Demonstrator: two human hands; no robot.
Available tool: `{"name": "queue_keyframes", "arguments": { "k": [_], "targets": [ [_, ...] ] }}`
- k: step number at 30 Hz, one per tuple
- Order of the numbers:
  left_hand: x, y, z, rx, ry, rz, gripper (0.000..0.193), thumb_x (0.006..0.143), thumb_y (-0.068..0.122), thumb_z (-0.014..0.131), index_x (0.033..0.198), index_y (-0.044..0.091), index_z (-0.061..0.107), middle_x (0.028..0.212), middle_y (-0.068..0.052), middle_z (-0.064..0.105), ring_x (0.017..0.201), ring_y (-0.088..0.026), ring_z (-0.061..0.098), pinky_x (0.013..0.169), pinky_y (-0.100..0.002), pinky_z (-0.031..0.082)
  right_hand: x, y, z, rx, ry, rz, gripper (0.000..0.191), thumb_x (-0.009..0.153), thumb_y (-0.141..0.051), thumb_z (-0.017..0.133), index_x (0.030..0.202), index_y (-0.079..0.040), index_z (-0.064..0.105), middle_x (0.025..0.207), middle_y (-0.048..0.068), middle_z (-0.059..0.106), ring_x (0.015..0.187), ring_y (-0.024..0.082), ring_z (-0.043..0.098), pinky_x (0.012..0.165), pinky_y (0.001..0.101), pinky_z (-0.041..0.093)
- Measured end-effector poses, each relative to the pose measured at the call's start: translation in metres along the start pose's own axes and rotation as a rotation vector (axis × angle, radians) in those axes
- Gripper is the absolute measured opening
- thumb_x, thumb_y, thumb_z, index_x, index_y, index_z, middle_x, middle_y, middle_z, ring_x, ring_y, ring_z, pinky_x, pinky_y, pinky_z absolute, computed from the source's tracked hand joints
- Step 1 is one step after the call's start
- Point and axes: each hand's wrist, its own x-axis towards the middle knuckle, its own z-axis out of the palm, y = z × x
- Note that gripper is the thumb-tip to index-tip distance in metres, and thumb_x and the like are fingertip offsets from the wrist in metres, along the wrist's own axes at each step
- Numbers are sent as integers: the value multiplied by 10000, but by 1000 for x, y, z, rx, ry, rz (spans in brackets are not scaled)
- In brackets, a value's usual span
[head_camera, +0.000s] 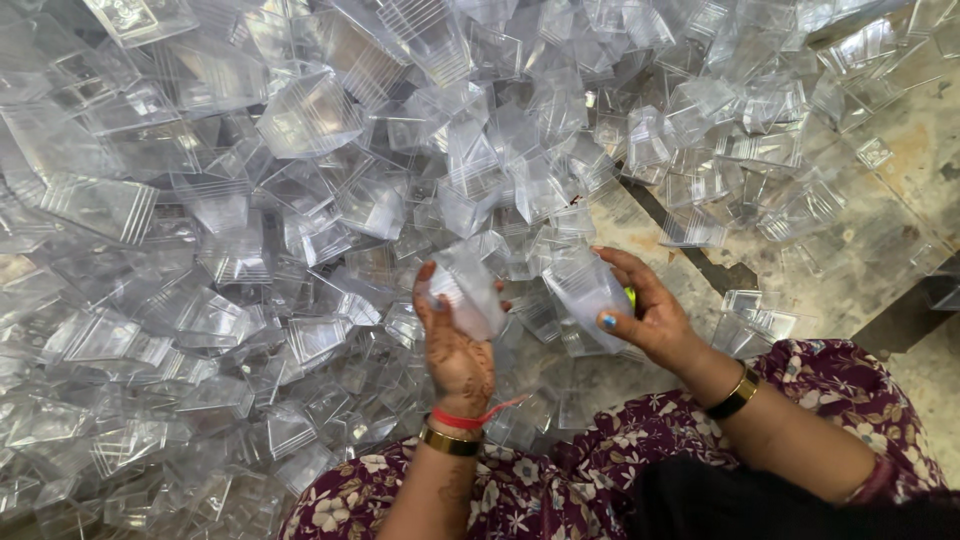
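Each hand holds a clear plastic cup just in front of the heap (300, 200): the left hand (458, 350) has its fingers wrapped shut around one cup (470, 292), the right hand (645, 315) pinches another (588, 290). Light grips at the rims should avoid crushing them. Both cups look empty, as do those in the heap.
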Motion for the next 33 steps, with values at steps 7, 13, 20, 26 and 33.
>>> {"name": "queue_keyframes", "arguments": {
  "k": [7,13,20,26,33],
  "targets": [
    [-3,-10,-5,19,31,-12,612,946,368,670,1416,272,288,1395,-173,531,1213,-340,624,1034,-440,539,3,4,4,-675,-201,-184,686,801,-454,742,1406,-175,580,1162,77,756,878,198,770,732,341,620],
    [-5,-33,-9,263,-197,-65,641,980,206,773,1448,151,339,1318,-18,439,1179,-206,501,1057,-363,474,0,3,11,-612,-185,-29,758,770,-410,766,1458,-173,557,1196,102,740,844,232,749,731,353,594],
    [-12,-21,-2,599,-257,-160,675,896,302,790,1390,105,374,1262,-84,564,1150,-171,576,984,-314,501,-2,-5,6,-474,-153,-146,714,812,-294,796,1450,-84,553,1361,169,666,1198,290,690,1009,385,556],
    [-1,-15,-9,481,-46,-99,662,878,260,803,1400,80,439,1234,-112,555,1143,-214,554,1020,-360,477,1,-6,7,-439,-201,-166,702,808,-280,799,1443,-87,569,1360,145,683,1209,261,698,1052,379,560],
    [-2,-10,-10,203,-50,-59,756,856,241,798,1467,172,359,1419,-68,468,1329,-243,468,1115,-412,428,-2,-2,2,-305,-130,-143,698,854,-231,781,1481,-83,511,1437,176,597,1303,292,595,1105,427,471]
  ]
}}
